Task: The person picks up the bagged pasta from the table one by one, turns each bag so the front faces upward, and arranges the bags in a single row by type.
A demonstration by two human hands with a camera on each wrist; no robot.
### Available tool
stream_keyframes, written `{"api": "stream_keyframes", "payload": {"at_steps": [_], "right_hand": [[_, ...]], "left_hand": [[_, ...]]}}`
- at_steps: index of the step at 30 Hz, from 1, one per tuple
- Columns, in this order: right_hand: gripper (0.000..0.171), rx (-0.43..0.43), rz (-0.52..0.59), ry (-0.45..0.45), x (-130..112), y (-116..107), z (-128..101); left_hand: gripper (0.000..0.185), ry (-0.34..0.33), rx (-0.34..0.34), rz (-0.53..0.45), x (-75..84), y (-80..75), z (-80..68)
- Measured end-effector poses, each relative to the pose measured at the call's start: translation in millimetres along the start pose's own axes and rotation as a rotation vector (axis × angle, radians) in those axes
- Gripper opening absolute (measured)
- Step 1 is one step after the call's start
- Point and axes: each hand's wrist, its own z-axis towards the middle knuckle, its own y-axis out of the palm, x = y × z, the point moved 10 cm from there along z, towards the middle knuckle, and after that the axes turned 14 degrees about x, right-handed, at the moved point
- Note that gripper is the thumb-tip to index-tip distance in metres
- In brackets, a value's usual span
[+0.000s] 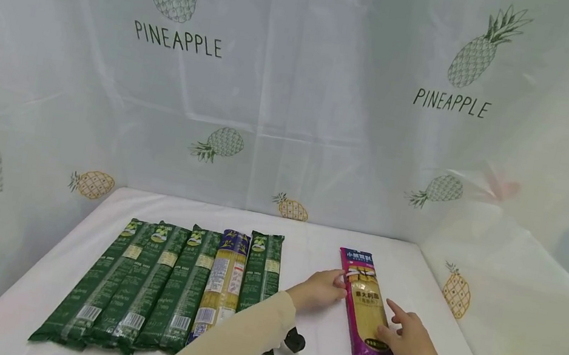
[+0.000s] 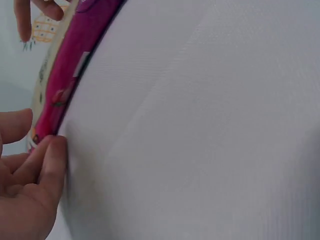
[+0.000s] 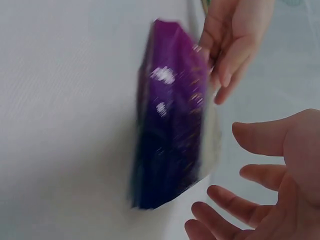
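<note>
A pink and purple pack of spaghetti (image 1: 367, 303) lies on the right part of the table, its yellow pasta showing through the front. My left hand (image 1: 322, 287) is at its left edge; in the left wrist view, the fingertips (image 2: 56, 145) touch that edge while the thumb stands apart. On the other side is my right hand (image 1: 411, 341), fingers spread close to the lower right edge. The right wrist view shows the pack's glossy purple end (image 3: 172, 115), with the right hand's thumb and fingers apart beside it.
Several green spaghetti packs (image 1: 136, 284) lie side by side on the left, with a blue and yellow pasta pack (image 1: 225, 279) among them. My left sleeve crosses the rightmost green pack (image 1: 262, 266). A pineapple-print sheet (image 1: 300, 112) hangs behind the white table (image 1: 318, 247).
</note>
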Motion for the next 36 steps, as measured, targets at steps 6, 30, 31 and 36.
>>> {"api": "stream_keyframes", "payload": {"at_steps": [6,30,31,36], "right_hand": [[0.064,0.114,0.05,-0.12,-46.5,-15.8,-15.9],[0.089,-0.172,0.601,0.095,-172.0,92.0,-33.4],[0.089,-0.187,0.617,0.094,-177.9,97.8,-33.9],[0.09,-0.256,0.685,0.101,-202.7,126.6,-37.0]], "left_hand": [[0.064,0.013,-0.124,-0.064,1.5,-33.5,-11.7],[0.055,0.047,0.217,0.189,-77.0,-276.9,-36.7],[0.055,0.044,0.222,0.201,-80.5,-279.2,-37.2],[0.057,0.012,0.222,0.221,-96.2,-283.3,-40.6]]}}
